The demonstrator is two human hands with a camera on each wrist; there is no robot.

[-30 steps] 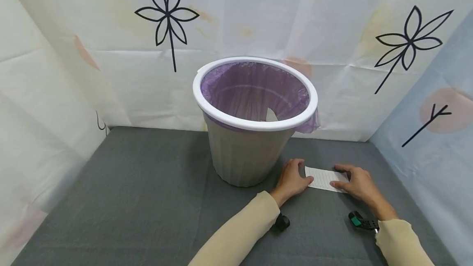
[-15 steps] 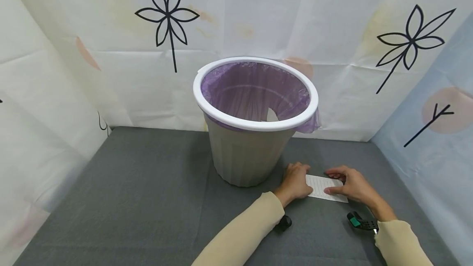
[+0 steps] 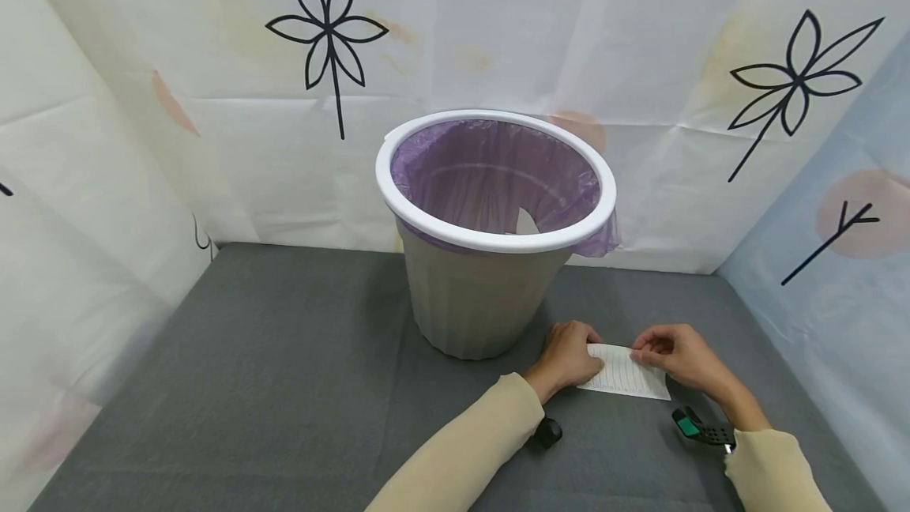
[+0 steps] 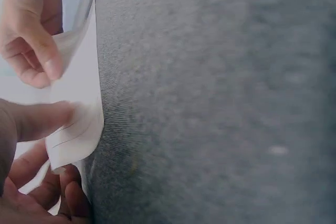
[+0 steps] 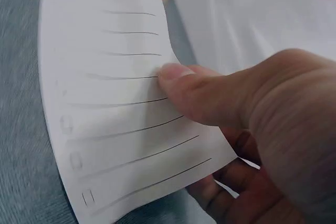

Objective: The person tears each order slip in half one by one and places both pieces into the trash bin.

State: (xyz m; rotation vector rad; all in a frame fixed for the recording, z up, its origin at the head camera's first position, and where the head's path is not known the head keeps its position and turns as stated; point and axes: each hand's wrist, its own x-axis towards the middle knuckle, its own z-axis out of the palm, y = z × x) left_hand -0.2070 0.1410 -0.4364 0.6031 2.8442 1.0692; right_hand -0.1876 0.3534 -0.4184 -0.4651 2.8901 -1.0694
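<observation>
A white slip of lined paper [image 3: 622, 376] with small printed boxes down one side lies low over the grey table, right of the waste bin. My left hand [image 3: 571, 355] pinches its left end, the thumb on top and the fingers beneath, as the left wrist view shows. With thumb and fingers my right hand [image 3: 684, 354] pinches the far long edge. In the right wrist view the paper [image 5: 115, 93] bends upward toward the right thumb [image 5: 205, 93]. Fingers of the right hand are partly hidden under the sheet.
A beige waste bin [image 3: 469, 299] with a white rim and purple liner [image 3: 490, 172] stands just left of my hands. A white scrap [image 3: 526, 222] shows inside it. Printed cloth walls [image 3: 235, 148] enclose the grey table [image 3: 249, 385] at the back and sides.
The paper has shifted slightly nearer to me. My right hand has moved from its right end to pinch the far edge; my left hand has come a little nearer too.
</observation>
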